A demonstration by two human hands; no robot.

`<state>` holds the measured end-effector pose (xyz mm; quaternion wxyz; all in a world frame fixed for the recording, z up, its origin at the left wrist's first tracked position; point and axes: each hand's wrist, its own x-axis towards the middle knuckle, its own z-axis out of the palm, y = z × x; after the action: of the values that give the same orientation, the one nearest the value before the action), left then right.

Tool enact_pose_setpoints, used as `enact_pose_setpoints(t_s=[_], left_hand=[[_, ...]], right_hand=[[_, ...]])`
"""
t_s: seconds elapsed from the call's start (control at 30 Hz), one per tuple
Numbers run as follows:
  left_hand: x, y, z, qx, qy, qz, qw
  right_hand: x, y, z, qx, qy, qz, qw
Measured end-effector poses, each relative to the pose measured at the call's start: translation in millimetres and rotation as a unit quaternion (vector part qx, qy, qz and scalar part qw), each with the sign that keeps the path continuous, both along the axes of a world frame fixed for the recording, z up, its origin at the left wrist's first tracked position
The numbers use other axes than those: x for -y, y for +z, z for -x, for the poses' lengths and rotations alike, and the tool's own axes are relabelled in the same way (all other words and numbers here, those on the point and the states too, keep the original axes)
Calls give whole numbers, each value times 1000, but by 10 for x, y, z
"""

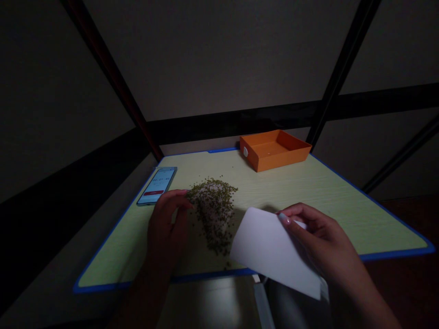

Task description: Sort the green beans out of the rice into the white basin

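Note:
A pile of small green beans mixed with whitish grains is heaped near the middle of the table, with loose beans strewn around its edges. At its left side is my left hand, fingers bent and the thumb apart from the index finger; nothing shows between them. The fingertips reach the pile's edge. My right hand pinches a stiff white sheet, like a card, between thumb and fingers. The card is tilted over the table's front edge, right of the pile, its lower right corner hanging past that edge.
An orange open-topped box with a white tab stands at the back right. On the left lies a phone with a lit timer screen. A blue rim borders the pale table. A dark panelled wall rises behind.

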<state>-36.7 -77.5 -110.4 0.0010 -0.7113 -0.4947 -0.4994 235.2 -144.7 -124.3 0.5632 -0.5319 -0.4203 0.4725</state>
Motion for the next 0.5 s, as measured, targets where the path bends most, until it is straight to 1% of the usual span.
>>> enact_pose_setpoints(t_s=[0.27,0.5], left_hand=[[15,-19,21,-16,17,1,1000],[12,-1,14,-22,27,0,999]], right_hand=[[6,-2,-5,-2,0,2,1000],[3,3,-8,9,1,-7,1000]])
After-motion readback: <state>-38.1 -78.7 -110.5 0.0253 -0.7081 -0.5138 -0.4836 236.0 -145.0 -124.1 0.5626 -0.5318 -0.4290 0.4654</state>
